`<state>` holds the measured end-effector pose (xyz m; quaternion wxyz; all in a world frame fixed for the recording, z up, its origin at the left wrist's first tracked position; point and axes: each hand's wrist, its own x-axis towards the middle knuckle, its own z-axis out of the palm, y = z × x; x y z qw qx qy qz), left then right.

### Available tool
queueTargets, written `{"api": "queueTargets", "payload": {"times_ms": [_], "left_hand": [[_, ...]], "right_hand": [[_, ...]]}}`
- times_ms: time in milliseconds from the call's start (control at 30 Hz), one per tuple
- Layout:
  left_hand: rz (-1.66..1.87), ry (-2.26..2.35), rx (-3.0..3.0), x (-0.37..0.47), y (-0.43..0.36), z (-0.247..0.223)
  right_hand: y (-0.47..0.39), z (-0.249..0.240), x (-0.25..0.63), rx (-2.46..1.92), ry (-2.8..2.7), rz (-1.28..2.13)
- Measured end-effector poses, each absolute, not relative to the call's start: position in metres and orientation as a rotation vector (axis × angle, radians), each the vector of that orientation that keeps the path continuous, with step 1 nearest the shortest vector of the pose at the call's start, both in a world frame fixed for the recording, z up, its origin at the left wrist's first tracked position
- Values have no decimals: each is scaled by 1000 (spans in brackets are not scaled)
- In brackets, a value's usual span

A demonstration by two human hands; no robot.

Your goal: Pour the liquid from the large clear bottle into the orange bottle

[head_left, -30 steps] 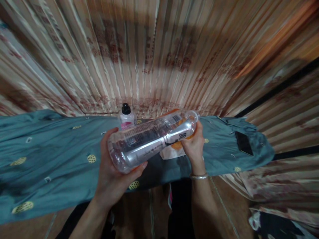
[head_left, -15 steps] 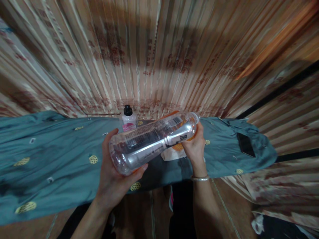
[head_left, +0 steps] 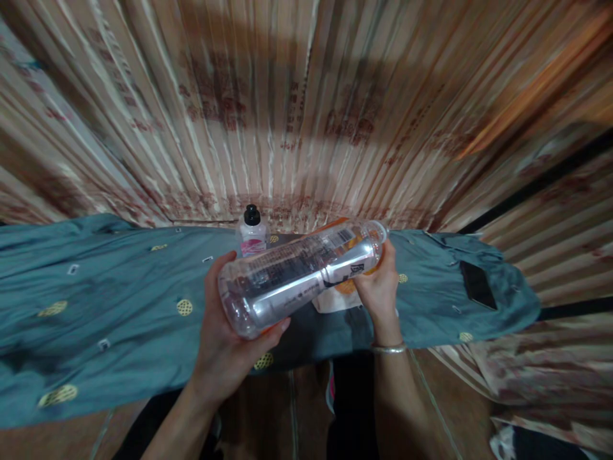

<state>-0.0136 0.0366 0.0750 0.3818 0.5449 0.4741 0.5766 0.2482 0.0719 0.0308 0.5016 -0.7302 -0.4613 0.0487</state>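
Observation:
Both hands hold a large clear plastic bottle (head_left: 297, 275) with a dark printed label and a barcode, tilted so its neck points up to the right. My left hand (head_left: 230, 338) is wrapped round the base end. Near the neck, my right hand (head_left: 380, 278) grips the other end, its fingers partly hidden behind the bottle. Behind the bottle, a white packet with orange print (head_left: 338, 300) lies on the cloth, mostly covered from view. A smaller bottle with a black cap (head_left: 253, 233) stands upright just beyond the large one.
A teal cloth with yellow pineapple prints (head_left: 134, 287) covers the long narrow surface in front of me. Towards its right end lies a black phone (head_left: 479, 284). A pleated curtain (head_left: 287, 115) hangs right behind, with dark bars at the right.
The whole view has shifted slightly, so everything appears a little further right. Both hands keep the same hold on the large bottle.

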Motion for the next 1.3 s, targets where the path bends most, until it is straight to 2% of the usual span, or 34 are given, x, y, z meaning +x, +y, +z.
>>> {"api": "queueTargets", "payload": {"times_ms": [933, 1300], "left_hand": [[1482, 1205, 1343, -14, 33, 71], [1466, 1253, 1655, -34, 47, 60]], "right_hand": [[72, 27, 250, -1674, -1173, 24], [72, 30, 247, -1683, -1158, 77]]}}
